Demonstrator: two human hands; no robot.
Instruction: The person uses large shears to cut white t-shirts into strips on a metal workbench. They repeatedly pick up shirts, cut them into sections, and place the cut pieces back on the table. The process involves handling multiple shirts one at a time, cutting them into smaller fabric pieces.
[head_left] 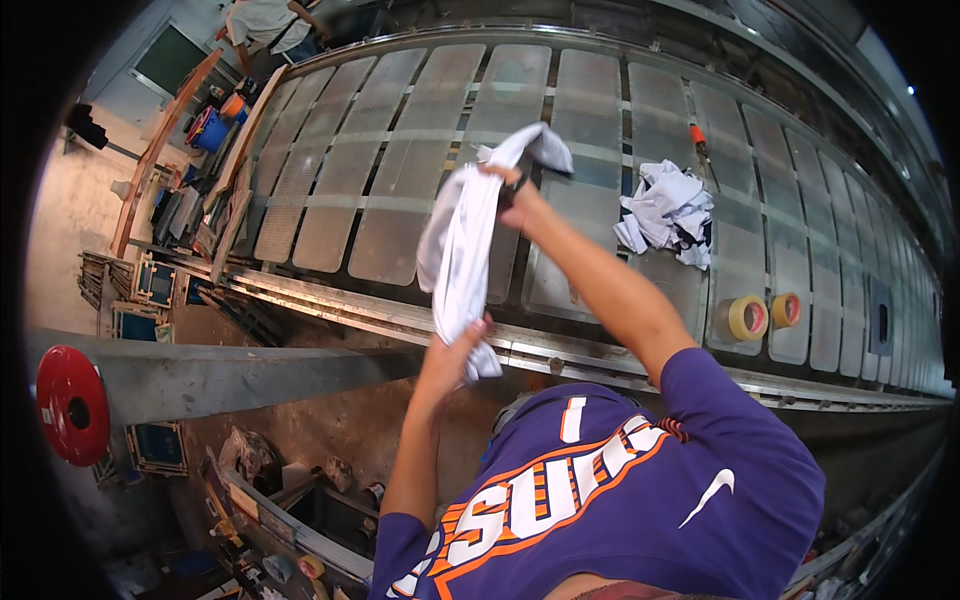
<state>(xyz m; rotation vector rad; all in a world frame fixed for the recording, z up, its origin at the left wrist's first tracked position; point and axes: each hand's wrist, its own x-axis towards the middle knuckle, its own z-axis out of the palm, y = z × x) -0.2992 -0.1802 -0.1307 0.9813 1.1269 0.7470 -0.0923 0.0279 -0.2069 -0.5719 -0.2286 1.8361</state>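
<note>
A length of white cloth (462, 235) hangs bunched and folded between my two hands, above the long table. My left hand (455, 358) is closed round its lower end at the table's near edge. Higher up, my right hand (512, 192) grips the upper part, and a loose end of cloth flops over to the right beyond it. A dark band circles my right wrist. To the right of that hand, a crumpled heap of white cloth (668, 212) with some dark bits lies on the table's grey panels (580, 100).
Two rolls of yellowish tape (748, 318) stand near the table's right front. An orange-handled tool (699, 143) lies beyond the heap. A grey beam (250, 382) with a red disc (73, 405) juts in at left. Buckets (208, 130) and another person (270, 25) are at far left.
</note>
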